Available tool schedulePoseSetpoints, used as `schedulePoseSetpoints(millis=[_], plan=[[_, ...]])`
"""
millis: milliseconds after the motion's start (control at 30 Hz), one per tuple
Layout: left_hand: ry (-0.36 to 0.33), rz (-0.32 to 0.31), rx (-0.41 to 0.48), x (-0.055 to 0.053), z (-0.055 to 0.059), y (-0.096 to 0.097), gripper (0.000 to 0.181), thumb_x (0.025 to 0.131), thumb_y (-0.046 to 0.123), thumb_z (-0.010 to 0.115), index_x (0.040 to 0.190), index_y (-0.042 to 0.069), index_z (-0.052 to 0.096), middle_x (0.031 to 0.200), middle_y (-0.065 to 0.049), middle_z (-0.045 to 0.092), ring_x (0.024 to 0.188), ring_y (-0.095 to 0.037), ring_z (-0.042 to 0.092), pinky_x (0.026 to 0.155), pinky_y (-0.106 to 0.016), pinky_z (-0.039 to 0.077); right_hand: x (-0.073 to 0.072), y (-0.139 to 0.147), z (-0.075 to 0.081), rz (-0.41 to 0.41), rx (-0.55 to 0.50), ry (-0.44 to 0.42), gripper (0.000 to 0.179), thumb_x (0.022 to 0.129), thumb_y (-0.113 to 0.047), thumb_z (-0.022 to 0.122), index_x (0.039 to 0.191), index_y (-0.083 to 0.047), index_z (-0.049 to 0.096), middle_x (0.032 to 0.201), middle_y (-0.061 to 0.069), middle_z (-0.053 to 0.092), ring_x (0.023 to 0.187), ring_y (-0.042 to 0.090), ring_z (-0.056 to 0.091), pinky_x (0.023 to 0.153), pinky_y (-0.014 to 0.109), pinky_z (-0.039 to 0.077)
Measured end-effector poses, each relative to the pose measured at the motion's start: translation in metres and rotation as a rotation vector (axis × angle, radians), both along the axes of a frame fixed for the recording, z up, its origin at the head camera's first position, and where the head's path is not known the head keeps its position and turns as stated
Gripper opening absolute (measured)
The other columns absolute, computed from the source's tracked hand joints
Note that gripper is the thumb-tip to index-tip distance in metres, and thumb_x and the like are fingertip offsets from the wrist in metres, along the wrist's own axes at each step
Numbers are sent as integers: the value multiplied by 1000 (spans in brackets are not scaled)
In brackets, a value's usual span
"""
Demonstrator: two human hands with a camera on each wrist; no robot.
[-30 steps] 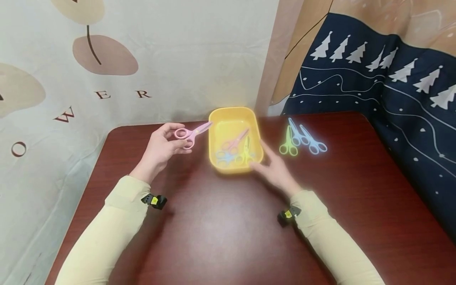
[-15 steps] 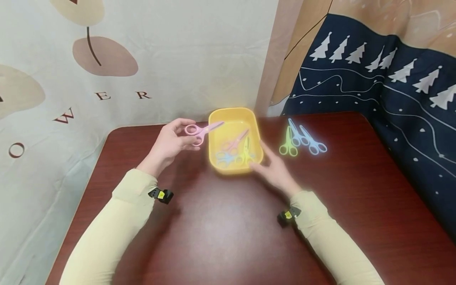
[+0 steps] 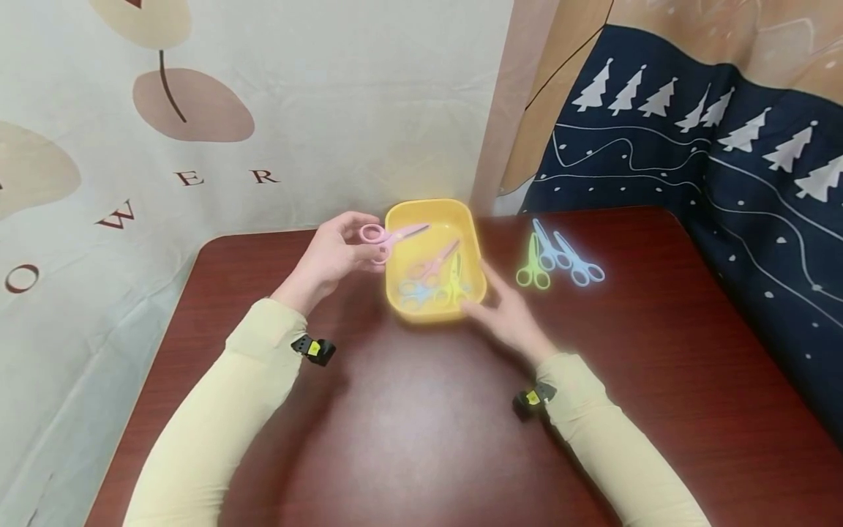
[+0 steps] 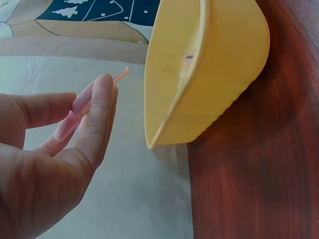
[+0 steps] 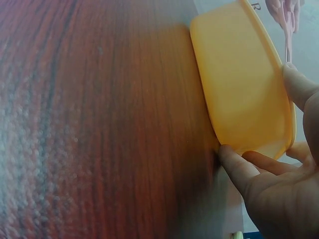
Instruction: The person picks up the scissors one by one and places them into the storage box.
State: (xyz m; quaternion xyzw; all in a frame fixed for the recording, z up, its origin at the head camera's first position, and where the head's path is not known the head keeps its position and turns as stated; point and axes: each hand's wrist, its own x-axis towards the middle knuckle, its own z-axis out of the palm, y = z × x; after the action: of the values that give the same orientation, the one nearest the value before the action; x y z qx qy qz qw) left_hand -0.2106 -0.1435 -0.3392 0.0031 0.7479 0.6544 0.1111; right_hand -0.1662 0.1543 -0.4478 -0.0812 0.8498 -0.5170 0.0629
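My left hand (image 3: 337,252) pinches pink scissors (image 3: 407,233) by the handles, between thumb and fingers. Their blades point right, over the left rim of a yellow plastic tray (image 3: 435,316). Inside the tray lie another pair of pink scissors (image 3: 436,265), a light blue pair (image 3: 415,293) and a yellow-green pair (image 3: 454,282). At the tray's near right corner my right hand (image 3: 510,315) holds on, thumb at the rim and fingers round the wall, as the right wrist view shows. In the left wrist view the pink handle (image 4: 68,127) sits between the fingers, partly hidden by them.
Right of the tray on the dark red wooden table (image 3: 408,424) lie green scissors (image 3: 534,274) and two blue pairs, one upright-lying (image 3: 546,249) and one slanted (image 3: 581,262). A pale printed cloth (image 3: 329,132) hangs behind the table, a navy one (image 3: 632,157) at the right.
My left hand has moved right with the pink scissors, bringing the blades from the tray's left edge to over its inside. The right hand and tray have stayed in place.
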Motion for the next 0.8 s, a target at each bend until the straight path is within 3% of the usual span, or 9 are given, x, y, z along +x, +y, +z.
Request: schedulePoseSetpoints(millis=[367, 800], plan=[[-49, 3, -17, -10, 0, 14, 65, 86, -14, 71, 146, 0, 49, 132, -21, 55, 83, -26, 72, 78, -36, 62, 0, 1, 0, 2, -5, 0, 91, 92, -39, 78, 164, -38, 22, 166, 2, 35, 150, 26, 36, 122, 48, 29], [-63, 1, -55, -23, -6, 30, 62, 86, -13, 71, 143, 0, 52, 132, -23, 58, 95, -27, 68, 79, -36, 62, 1, 0, 1, -5, 1, -15, 91, 91, -41, 77, 163, -42, 22, 166, 1, 35, 151, 26, 35, 122, 49, 29]])
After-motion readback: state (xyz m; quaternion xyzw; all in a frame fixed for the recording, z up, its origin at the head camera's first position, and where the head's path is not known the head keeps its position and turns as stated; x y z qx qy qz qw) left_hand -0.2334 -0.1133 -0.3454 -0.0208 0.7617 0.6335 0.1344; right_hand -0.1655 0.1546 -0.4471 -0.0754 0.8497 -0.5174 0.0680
